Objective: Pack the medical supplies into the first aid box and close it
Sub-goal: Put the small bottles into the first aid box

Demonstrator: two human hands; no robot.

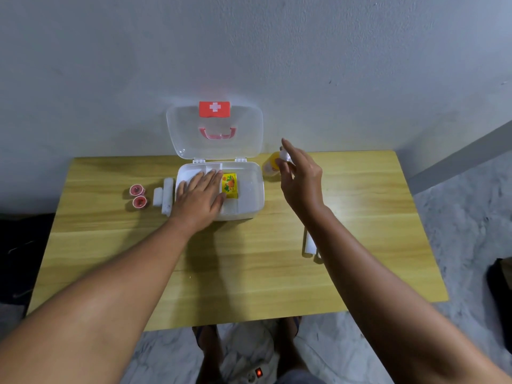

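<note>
The white first aid box (250,200) sits open at the back of the wooden table (249,273), its clear lid (214,131) standing upright against the wall. Inside lies a yellow packet (229,185). My left hand (198,198) rests flat, palm down, over the box's left half and holds nothing. My right hand (300,181) is just right of the box, fingers pinched on the white cap of a yellow bottle (270,166), which leans a little. Left of the box lie two red tape rolls (138,195) and two white gauze rolls (164,198).
White rolled items (309,243) lie on the table partly under my right forearm. The wall stands directly behind the box. A power strip (257,374) lies on the floor by my feet, and a dark object (501,286) sits at the right edge.
</note>
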